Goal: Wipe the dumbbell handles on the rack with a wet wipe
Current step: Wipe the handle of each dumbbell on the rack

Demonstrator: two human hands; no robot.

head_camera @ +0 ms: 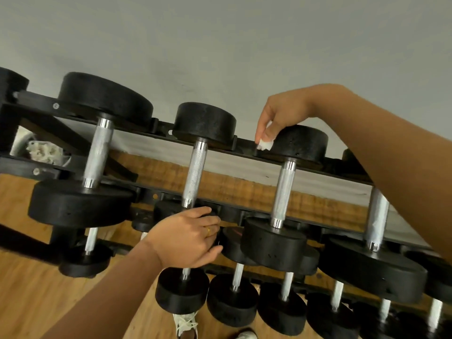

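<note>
My right hand (276,118) pinches a small crumpled white wet wipe (265,144) between thumb and fingertips. The wipe touches the far black round head of the third dumbbell (303,143) on the top tier of the black two-tier steel rack (156,124). That dumbbell's knurled silver handle is bare, just below the wipe.

My left hand (188,238), with a gold ring on one finger, is curled round the near head of the second dumbbell (195,172), thumb underneath.

On the top tier I count four black dumbbells with silver handles; my right forearm crosses the far end of the fourth. Part of another black head shows at the far left edge. On the lower tier I make out about eight smaller silver handles, but several are half hidden, so I am unsure of that count.

Behind the rack's left end stands one pale round bin (22,143) holding crumpled white material (45,151). Two white shoes (186,324) stand on the light wooden floor (36,302).
</note>
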